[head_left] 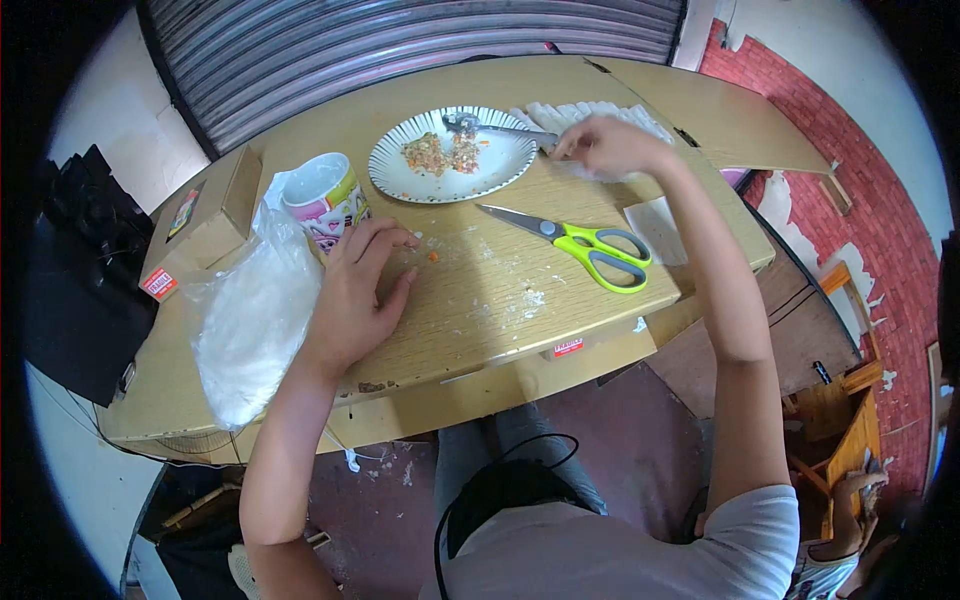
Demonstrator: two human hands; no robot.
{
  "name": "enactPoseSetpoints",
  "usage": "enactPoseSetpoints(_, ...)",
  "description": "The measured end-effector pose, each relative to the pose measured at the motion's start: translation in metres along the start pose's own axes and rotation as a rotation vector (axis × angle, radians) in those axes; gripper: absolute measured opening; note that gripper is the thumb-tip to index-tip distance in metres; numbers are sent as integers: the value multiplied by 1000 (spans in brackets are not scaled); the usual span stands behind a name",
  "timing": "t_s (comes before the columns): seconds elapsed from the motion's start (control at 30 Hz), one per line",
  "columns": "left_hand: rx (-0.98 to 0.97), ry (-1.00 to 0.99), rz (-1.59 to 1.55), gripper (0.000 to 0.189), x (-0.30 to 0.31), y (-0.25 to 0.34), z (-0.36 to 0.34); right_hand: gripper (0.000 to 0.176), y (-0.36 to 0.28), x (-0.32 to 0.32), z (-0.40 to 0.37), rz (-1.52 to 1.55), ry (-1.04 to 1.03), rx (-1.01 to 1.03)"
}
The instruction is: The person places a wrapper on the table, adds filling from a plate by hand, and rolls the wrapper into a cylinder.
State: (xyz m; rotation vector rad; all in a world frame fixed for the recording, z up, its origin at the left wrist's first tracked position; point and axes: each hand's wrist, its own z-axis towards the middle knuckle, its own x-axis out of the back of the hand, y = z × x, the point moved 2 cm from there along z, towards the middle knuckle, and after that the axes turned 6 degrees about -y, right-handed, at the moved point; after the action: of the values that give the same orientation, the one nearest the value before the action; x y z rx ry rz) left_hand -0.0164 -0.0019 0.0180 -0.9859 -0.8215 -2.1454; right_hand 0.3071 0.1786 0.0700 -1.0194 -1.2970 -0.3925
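My right hand [618, 147] has its fingers pinched at the handle end of a metal spoon [495, 128]. The bowl of that spoon rests on a white plate with a striped rim [390, 175], among piles of chopped orange and greenish filling [425, 155]. Beside the plate and partly behind my right hand lies a row of white rolled pieces [570, 112]. My left hand [360, 285] rests on the table with thumb and fingers apart, holding nothing, close to a colourful mug [345, 205] and a clear plastic bag of white contents [245, 335].
Scissors with lime-green handles [585, 247] lie between the hands, blades partly open. A white square sheet [657, 230] sits near the right edge. A cardboard box [205, 220] stands at left. Crumbs and white residue dot the wooden table [460, 330]. Another person [840, 550] is at lower right.
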Motion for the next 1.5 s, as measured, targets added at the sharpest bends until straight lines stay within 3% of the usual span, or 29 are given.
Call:
enactPoseSetpoints(0.03,9,-22,-3,35,0,-1,0,35,7,7,10,0,-1,-1)
enactPoseSetpoints(0.1,15,-47,-10,37,-1,-2,-1,33,29,27,34,-81,295,-90)
enactPoseSetpoints(0.13,24,-47,1,36,-2,-3,-1,33,41,25,49,-82,297,-94)
enactPoseSetpoints(0.2,32,-46,16,36,-3,-4,-1,34,52,17,77,17,445,46)
enactPoseSetpoints(0.4,48,-55,-10,36,-2,-4,-1,30,47,5,97,-139,396,-150)
enactPoseSetpoints(0.63,26,-31,6,34,-3,-4,0,29,36,0,88,-141,454,-168)
enactPoseSetpoints(0.73,7,-19,2,32,-4,-5,0,29,36,-2,86,-93,378,-226)
enactPoseSetpoints(0.93,10,-13,-3,31,-3,-6,0,29,38,3,84,-129,360,-165)
enactPoseSetpoints(1.03,13,-9,-1,32,-4,-4,0,28,31,5,80,-71,492,-205)
enactPoseSetpoints(1.1,12,-7,2,32,-3,-4,0,28,31,1,86,97,439,-114)
enactPoseSetpoints(1.13,8,-9,5,32,-2,-3,0,28,35,-1,90,97,441,-112)
enactPoseSetpoints(1.2,4,-9,10,33,-2,-3,0,26,40,-6,100,55,389,80)
enactPoseSetpoints(1.33,6,-7,-3,33,-3,-4,0,25,51,-4,115,174,255,113)
enactPoseSetpoints(1.5,4,-10,6,34,-4,-5,1,28,41,9,133,-31,133,83)
